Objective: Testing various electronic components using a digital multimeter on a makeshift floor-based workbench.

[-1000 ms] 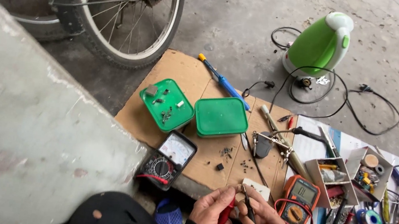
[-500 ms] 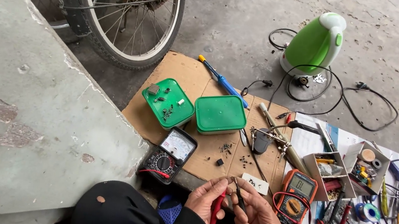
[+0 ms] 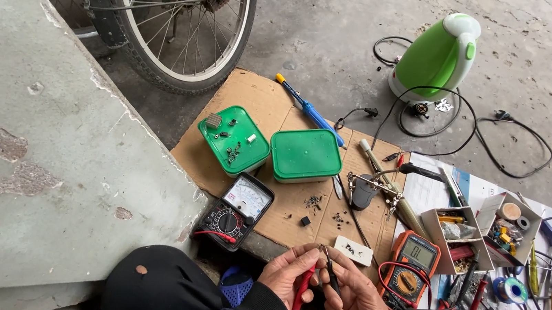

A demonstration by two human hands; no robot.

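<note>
Your left fingers [image 3: 291, 264] pinch red probe [image 3: 299, 295]; right hand [image 3: 360, 299] fingers grip black probe [image 3: 332, 273]. Tips meet near centre, likely on tiny part, unclear. Black analog multimeter [image 3: 236, 211] left, dial readable.

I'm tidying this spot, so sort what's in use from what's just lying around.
In use:
left hand holding red probe
right hand holding black probe
orange multimeter

Lying about:
green kettle
blue screwdriver
two green boxes
black analog meter
bicycle wheel
</note>
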